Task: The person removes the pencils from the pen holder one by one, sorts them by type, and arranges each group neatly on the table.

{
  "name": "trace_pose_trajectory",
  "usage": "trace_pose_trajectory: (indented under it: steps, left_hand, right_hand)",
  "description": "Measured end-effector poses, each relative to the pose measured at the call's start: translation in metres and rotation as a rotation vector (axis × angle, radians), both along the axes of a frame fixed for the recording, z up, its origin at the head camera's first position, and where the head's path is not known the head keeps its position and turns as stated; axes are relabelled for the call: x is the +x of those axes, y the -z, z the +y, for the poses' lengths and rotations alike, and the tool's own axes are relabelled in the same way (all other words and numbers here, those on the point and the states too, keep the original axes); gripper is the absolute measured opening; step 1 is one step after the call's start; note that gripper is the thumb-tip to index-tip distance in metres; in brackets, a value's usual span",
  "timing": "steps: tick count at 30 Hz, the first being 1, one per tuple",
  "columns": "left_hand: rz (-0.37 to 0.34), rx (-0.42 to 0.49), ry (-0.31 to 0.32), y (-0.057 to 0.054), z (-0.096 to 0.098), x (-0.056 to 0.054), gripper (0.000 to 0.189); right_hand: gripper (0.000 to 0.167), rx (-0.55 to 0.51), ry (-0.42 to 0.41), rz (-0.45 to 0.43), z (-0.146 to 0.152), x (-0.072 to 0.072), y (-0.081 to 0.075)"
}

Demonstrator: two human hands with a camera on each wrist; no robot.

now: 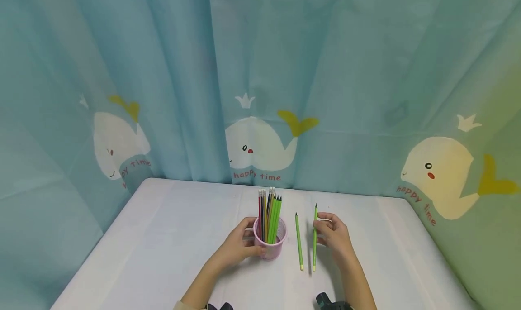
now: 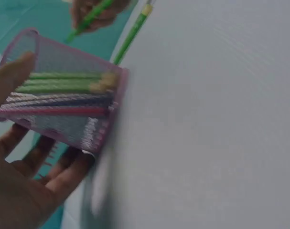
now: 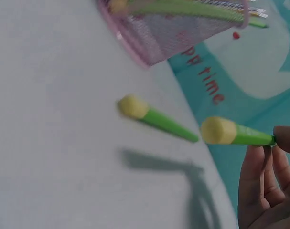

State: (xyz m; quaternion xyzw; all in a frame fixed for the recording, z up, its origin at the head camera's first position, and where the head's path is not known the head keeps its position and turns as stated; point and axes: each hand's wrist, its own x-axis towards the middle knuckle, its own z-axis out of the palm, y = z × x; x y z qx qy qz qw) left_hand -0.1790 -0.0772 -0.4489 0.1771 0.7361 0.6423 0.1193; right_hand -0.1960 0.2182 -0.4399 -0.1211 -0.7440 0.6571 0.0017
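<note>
I see the left hand [image 1: 238, 244] with its grip around a pink mesh pencil cup [image 1: 272, 254], thumb on the near side and fingers on the far side. The cup stands upright on the white counter [image 1: 171, 237], about midway between its left and right edges. Inside it, three green pencils [image 1: 274, 221] stand with dark tips upward, next to red, black and yellowish pencils [image 1: 262, 212] with their eraser ends upward. The right hand [image 1: 334, 234] has a narrow grip: it pinches one green pencil [image 1: 314, 252], whose dark tip points to the far edge of the counter and whose yellow end points to the near side. Between this pencil and the cup, a loose green pencil [image 1: 299, 244] lies on the counter in nearly the same direction, touching neither. Behind the far edge I see a blue-green curtain [image 1: 346, 88] with printed white whales.
</note>
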Motion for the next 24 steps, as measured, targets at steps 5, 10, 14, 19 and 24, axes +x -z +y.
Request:
trace_pose_trajectory:
  steps: [5, 10, 14, 19, 24]
  left_hand:
    - [0.002, -0.035, 0.015, 0.0, -0.001, -0.002, 0.075]
    - [-0.011, 0.008, 0.023, 0.0, 0.002, -0.005, 0.075]
    - [-0.016, 0.041, 0.062, 0.003, 0.007, -0.005, 0.075]
    - [-0.01, 0.027, 0.033, 0.003, 0.004, -0.007, 0.075]
    - [-0.013, 0.026, 0.013, 0.002, -0.003, -0.005, 0.075]
  right_hand:
    - [0.034, 0.02, 0.037, -0.045, 0.005, -0.003, 0.019]
    - [0.036, 0.04, 0.031, -0.057, 0.011, -0.01, 0.022]
    - [0.035, 0.083, 0.049, -0.05, 0.015, -0.009, 0.024]
    - [0.035, 0.105, 0.043, -0.053, 0.014, -0.016, 0.025]
    - [0.035, 0.113, 0.038, -0.073, 0.006, -0.02, 0.027]
